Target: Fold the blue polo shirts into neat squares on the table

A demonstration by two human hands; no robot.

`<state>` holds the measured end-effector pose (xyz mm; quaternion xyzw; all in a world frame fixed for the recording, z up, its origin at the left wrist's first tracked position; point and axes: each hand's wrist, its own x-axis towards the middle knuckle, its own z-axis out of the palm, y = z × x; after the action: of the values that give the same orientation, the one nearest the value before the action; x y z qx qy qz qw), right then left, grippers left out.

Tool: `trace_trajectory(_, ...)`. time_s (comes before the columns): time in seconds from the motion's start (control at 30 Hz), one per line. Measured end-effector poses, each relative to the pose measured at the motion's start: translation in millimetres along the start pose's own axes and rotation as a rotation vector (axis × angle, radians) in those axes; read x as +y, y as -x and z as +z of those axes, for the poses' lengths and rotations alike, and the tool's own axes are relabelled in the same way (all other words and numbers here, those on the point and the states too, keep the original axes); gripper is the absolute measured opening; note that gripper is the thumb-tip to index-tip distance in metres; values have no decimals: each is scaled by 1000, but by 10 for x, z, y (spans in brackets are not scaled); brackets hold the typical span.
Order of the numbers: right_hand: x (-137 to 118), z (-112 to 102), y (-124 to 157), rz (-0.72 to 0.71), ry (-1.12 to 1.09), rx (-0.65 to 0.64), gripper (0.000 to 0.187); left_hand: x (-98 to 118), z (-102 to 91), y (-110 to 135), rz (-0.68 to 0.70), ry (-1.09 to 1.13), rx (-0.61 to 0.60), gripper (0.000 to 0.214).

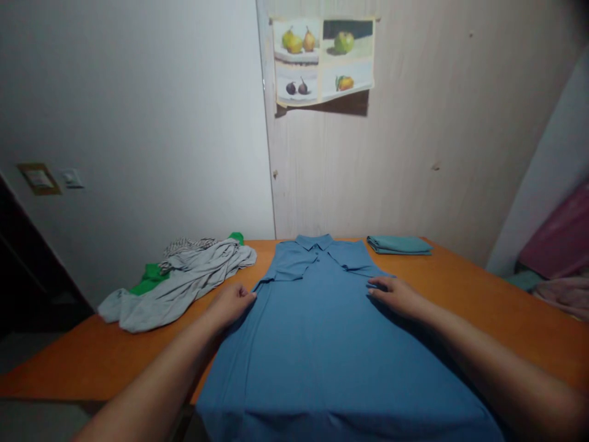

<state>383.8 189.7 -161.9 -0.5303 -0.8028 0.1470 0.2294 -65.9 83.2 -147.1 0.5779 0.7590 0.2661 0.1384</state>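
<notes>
A blue polo shirt lies front up on the orange table, its collar at the far edge and its hem hanging over the near edge. Both short sleeves are folded inward across the chest. My left hand pinches the shirt's left side just below the sleeve fold. On the opposite side, my right hand is at the shirt's edge below the other sleeve, fingers stretched out and apart from the thumb.
A loose heap of grey, green and patterned clothes lies on the table to the left. At the back right is a folded teal cloth. Pink fabric is beyond the table's right side. Behind stands a wall with a fruit poster.
</notes>
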Motion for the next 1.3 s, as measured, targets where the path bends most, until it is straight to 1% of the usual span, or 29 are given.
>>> trace_trajectory(0.07, -26, -56, 145, 43, -40, 34, 38, -19, -56, 187, 20, -126, 13, 35)
trace_trajectory(0.13, -76, -120, 287, 105, -66, 69, 35, -31, -109, 347, 19, -231, -11, 31)
trace_trajectory(0.2, -156, -161, 430, 140, -78, 71, 34, -31, -140, 470, 26, -299, -27, 24)
trace_trajectory(0.23, -205, -164, 501, 142, -78, 58, 35, -24, -145, 516, 29, -317, -12, 22)
trace_trajectory(0.33, -345, -93, 708, 86, -52, 6, 43, 12, -120, 598, 17, -280, 113, 26)
trace_trajectory(0.4, -399, 3, 822, 34, -6, -16, 48, 36, -98, 624, -7, -226, 192, 28)
trace_trajectory(0.43, -409, 54, 865, 10, 26, -23, 51, 45, -94, 634, -16, -219, 212, 28)
trace_trajectory(0.5, -401, 144, 920, -20, 93, -24, 54, 51, -110, 658, -29, -267, 207, 27)
trace_trajectory(0.6, -365, 213, 936, -37, 154, -25, 57, 33, -187, 708, -55, -420, 152, 29)
trace_trajectory(0.73, -364, 203, 927, -39, 171, -32, 58, 3, -290, 778, -85, -560, 127, 32)
trace_trajectory(0.83, -403, 179, 935, -33, 164, -26, 58, 21, -302, 820, -86, -624, 93, 32)
trace_trajectory(0.93, -444, 169, 945, -24, 152, -29, 58, 72, -278, 841, -81, -656, 75, 30)
trace_trajectory(1.1, -446, 164, 958, -9, 129, -54, 60, 174, -261, 780, 7, -632, 145, 27)
trace_trajectory(1.2, -408, 117, 931, -11, 79, -81, 62, 229, -262, 658, 46, -581, 151, 24)
trace_trajectory(1.3, -372, 17, 802, -19, -21, -128, 59, 268, -248, 439, 118, -530, 136, 23)
